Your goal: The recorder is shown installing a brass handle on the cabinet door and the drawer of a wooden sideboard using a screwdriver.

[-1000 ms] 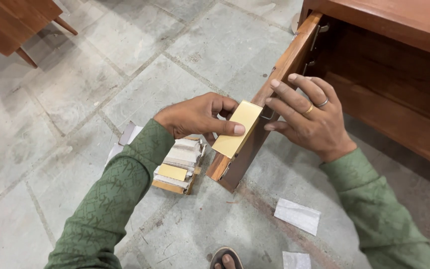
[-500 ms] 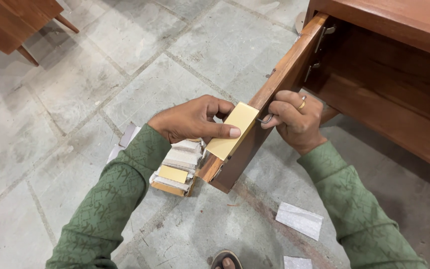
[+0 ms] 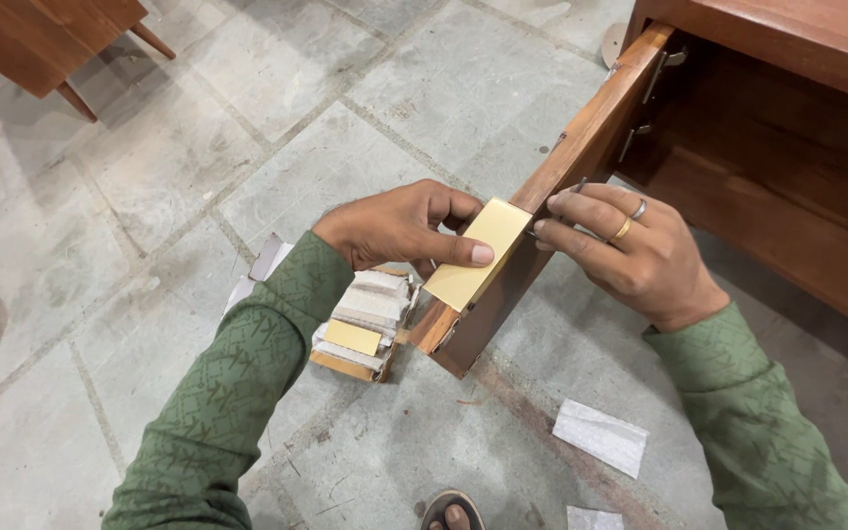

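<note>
So the person is crouched on a grey stone tile floor next to a reddish-brown wooden cabinet with its door swung open toward the camera. The left hand is curled around a flat gold-coloured rectangular plate, thumb pressed across its face, holding it flat against the door's top edge near the free end. The right hand, two rings on it, has its fingertips pinched shut on a thin dark metal tool, can't tell exactly what kind, whose tip sits right at the door edge just beside the plate. Below the left wrist, on the floor, there's an open cardboard box stuffed with white paper-wrapped packets, with another gold plate lying on top; the forearm in its green sleeve covers part of it. A white paper wrapper lies on the floor near the right elbow, another scrap at the bottom edge. A sandalled toe pokes in at the bottom. Top left, a wooden furniture leg and corner are well apart from everything.
</note>
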